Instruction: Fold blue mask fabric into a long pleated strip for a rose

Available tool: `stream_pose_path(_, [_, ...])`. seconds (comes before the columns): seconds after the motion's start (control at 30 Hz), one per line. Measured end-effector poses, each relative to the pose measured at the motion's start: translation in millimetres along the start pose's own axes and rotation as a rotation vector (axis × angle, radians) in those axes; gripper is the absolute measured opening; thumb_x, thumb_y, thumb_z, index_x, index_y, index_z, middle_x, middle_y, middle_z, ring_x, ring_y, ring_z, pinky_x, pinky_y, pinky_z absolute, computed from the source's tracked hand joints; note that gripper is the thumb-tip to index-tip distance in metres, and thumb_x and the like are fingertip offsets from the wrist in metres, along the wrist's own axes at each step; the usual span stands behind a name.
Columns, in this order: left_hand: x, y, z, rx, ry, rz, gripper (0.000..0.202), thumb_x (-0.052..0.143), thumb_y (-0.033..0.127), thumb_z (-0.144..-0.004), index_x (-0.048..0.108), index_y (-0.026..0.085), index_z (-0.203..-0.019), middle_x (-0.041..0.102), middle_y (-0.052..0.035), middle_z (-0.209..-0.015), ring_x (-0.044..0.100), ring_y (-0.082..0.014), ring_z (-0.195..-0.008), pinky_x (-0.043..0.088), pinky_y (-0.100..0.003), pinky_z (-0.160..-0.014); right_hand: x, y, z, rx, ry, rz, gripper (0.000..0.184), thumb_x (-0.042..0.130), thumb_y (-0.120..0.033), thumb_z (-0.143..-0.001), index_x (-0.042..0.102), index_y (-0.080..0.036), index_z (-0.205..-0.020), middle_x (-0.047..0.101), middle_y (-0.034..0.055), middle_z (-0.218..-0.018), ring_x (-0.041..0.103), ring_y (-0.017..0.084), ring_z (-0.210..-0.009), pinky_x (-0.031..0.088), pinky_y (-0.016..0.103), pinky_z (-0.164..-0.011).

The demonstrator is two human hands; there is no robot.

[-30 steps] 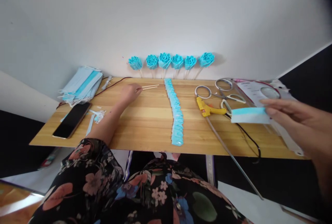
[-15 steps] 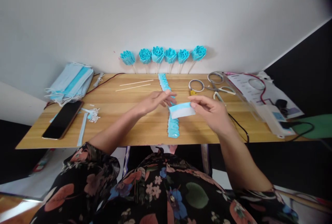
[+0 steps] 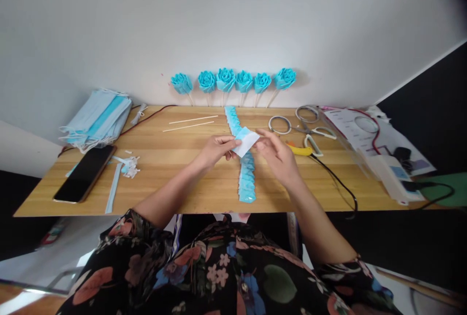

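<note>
Blue-and-white piece [image 3: 248,144] is held up in front of the body, over the middle of the counter [image 3: 182,188]; blue is shown along its upper left, white over the rest. Hands are brought close together on it: left side is clamped between thumb and fingers of the left hand [image 3: 219,150]; right corner is met by the fingertips of the right hand [image 3: 279,155], whether pinched there can't be told. Near to far from the front edge: a row of folded blue pieces [image 3: 247,183] is laid front to back, its middle partly covered by the held piece and hands. Out left, a pale blue strip [image 3: 114,189] and a dark phone [image 3: 83,175] are laid near the edge, white scraps [image 3: 131,167] just past the strip. Out right, a white power strip [image 3: 388,174] is placed, a black plug fitted. Yellow glue gun [image 3: 302,151] is partly hidden by the right hand, black cord [image 3: 335,178] trailed forward. Scissors [image 3: 314,145] are set just beyond it. Further back: a pile of masks [image 3: 98,116] at left, two thin sticks [image 3: 193,120] left of the row, two tape rolls [image 3: 279,125] at right. At the wall [image 3: 233,18], six blue flowers [image 3: 226,80] are lined up on pale stems.
</note>
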State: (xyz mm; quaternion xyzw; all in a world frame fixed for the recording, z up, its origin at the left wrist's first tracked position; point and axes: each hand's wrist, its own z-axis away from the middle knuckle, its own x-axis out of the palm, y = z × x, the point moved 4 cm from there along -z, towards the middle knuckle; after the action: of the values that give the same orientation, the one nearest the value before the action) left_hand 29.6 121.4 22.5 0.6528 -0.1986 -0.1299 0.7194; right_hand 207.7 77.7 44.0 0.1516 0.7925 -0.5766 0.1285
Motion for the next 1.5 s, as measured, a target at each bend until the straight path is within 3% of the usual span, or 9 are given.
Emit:
stream_pose_path(0.17, [2.4,-0.5,1.4,0.021,-0.031,-0.117,0.033,0.064,0.047,-0.081,0.064,0.017,-0.070,0.063,-0.0018,-0.064,0.051,-0.0097,-0.056,0.042,-0.025,-0.056,10.8,5.2,-11.6,0.028,0.072,-0.050,0.036,0.066,-0.039,-0.086,0.063,-0.030,-0.121,0.070,0.0017,-0.092,0.068,0.020,-0.082,0.060,0.038,-0.077])
stream_pose_path(0.37, [-4.4,0.4,-0.3,0.101,-0.023,-0.198,0.028,0.066,0.040,-0.080,0.062,0.016,-0.067,0.061,0.0009,-0.065,0.052,-0.0105,-0.063,0.042,-0.025,-0.063,9.3,-18.6,-27.4,-0.077,-0.084,0.190,0.037,0.065,-0.028,-0.086,0.065,-0.033,-0.123,0.071,-0.0010,-0.087,0.068,0.021,-0.085,0.056,0.041,-0.087])
stream_pose_path(0.5, [-8.4,-5.5,-3.5,0.032,0.026,-0.031,0.022,0.070,0.033,-0.077,0.065,0.014,-0.067,0.064,-0.0006,-0.063,0.054,-0.0103,-0.060,0.044,-0.026,-0.064,3.5,-18.8,-21.8,-0.224,0.014,0.257,0.037,0.054,-0.031,-0.096,0.058,-0.033,-0.132,0.073,0.0023,-0.105,0.068,0.023,-0.099,0.055,0.043,-0.094])
stream_pose_path(0.6, [-10.0,-9.7,-5.4,-0.026,0.076,0.189,0.024,0.073,0.036,-0.076,0.068,0.013,-0.071,0.069,-0.0041,-0.068,0.060,-0.0124,-0.063,0.046,-0.027,-0.065,3.2,-11.4,-7.4,-0.424,0.086,0.355,0.040,0.051,-0.021,-0.095,0.055,-0.030,-0.134,0.070,0.0058,-0.118,0.065,0.025,-0.110,0.053,0.048,-0.097])
stream_pose_path(0.77, [-6.7,-14.8,-6.8,-0.069,0.067,0.370,0.028,0.081,0.038,-0.072,0.072,0.012,-0.080,0.072,-0.0052,-0.074,0.065,-0.0142,-0.069,0.047,-0.027,-0.068,13.6,-5.6,4.9,-0.662,0.049,0.521,0.052,0.059,-0.010,-0.087,0.050,-0.029,-0.135,0.063,0.0091,-0.131,0.056,0.029,-0.125,0.048,0.054,-0.104])
stream_pose_path(0.9, [-4.5,-17.6,-6.9,-0.085,0.075,0.428,0.021,0.080,0.032,-0.074,0.075,0.013,-0.081,0.074,-0.0058,-0.080,0.064,-0.0134,-0.072,0.048,-0.029,-0.073,22.6,-10.2,-1.7,-0.733,0.037,0.586,0.040,0.062,-0.009,-0.087,0.058,-0.029,-0.121,0.061,0.0079,-0.134,0.053,0.029,-0.129,0.049,0.053,-0.104])
stream_pose_path(1.1, [-3.1,-17.6,-7.7,-0.066,0.054,0.445,0.021,0.082,0.032,-0.073,0.075,0.013,-0.079,0.072,-0.0046,-0.076,0.060,-0.0115,-0.069,0.048,-0.028,-0.072,26.4,-4.1,-8.4,-0.737,0.133,0.516,0.017,0.067,-0.012,-0.087,0.066,-0.026,-0.096,0.066,0.0061,-0.118,0.058,0.027,-0.117,0.051,0.050,-0.098])
stream_pose_path(1.23, [-3.4,-18.9,-8.3,-0.052,0.032,0.382,0.020,0.081,0.030,-0.073,0.076,0.014,-0.083,0.074,-0.0050,-0.080,0.062,-0.0120,-0.072,0.050,-0.028,-0.074,24.8,2.7,-6.8,-0.693,0.157,0.477,0.016,0.068,-0.013,-0.087,0.066,-0.026,-0.095,0.066,0.0062,-0.118,0.059,0.027,-0.115,0.051,0.050,-0.096])
stream_pose_path(1.5, [-9.2,-21.3,-9.4,0.001,0.111,0.144,0.011,0.072,0.022,-0.078,0.076,0.015,-0.086,0.076,-0.0035,-0.082,0.065,-0.0132,-0.073,0.052,-0.028,-0.076,21.1,7.9,-5.4,-0.637,0.162,0.449,0.011,0.069,-0.018,-0.087,0.066,-0.026,-0.094,0.067,0.0054,-0.115,0.060,0.026,-0.111,0.050,0.048,-0.095])
